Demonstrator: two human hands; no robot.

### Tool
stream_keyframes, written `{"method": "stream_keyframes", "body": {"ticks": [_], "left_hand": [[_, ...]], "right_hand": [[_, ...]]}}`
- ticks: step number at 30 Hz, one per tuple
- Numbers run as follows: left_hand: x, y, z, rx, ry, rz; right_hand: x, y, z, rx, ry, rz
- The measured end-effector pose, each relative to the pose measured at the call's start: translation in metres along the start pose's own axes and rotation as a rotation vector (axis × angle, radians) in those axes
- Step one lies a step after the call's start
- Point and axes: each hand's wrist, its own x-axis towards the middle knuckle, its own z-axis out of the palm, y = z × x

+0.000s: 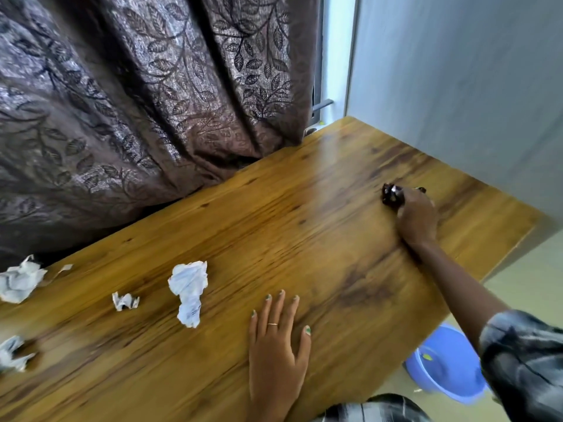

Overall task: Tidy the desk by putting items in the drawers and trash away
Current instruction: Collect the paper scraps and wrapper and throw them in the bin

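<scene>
My right hand (416,219) reaches to the far right of the wooden desk (304,214) and closes on a small dark crumpled wrapper (391,194) with a shiny patch. My left hand (277,339) lies flat on the desk near the front edge, fingers spread, holding nothing. Crumpled white paper lies on the left half: a large wad (189,290) in the middle, a small scrap (125,301), another wad (19,280) at the far left edge and one (12,353) at the lower left.
A blue plastic bin (447,367) stands on the floor below the desk's right end. A brown leaf-patterned curtain (137,102) hangs along the back edge. A grey wall (457,71) borders the desk on the right.
</scene>
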Motion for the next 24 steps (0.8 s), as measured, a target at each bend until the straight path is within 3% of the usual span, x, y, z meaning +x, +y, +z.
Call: {"method": "stream_keyframes", "body": {"ticks": [5, 9, 12, 15, 18, 24], "left_hand": [[0.001, 0.004, -0.007, -0.141, 0.008, -0.045], [0.003, 0.008, -0.015, -0.404, 0.064, -0.132], [0.008, 0.017, -0.032, -0.868, 0.069, -0.336], [0.016, 0.016, -0.057, -1.373, 0.102, -0.555], [0.016, 0.003, -0.073, -1.712, 0.105, -0.773], [-0.012, -0.038, -0.074, -1.748, 0.411, -1.018]], "right_hand": [[-0.06, -0.031, -0.012, 0.206, -0.016, -0.069], [-0.12, -0.075, -0.027, 0.403, -0.049, -0.235], [-0.166, -0.116, -0.035, 0.533, -0.154, -0.442], [-0.204, -0.159, -0.044, 0.635, -0.205, -0.774], [-0.226, -0.187, -0.046, 0.71, -0.225, -0.974], [-0.238, -0.209, -0.046, 0.828, -0.371, -1.138]]}}
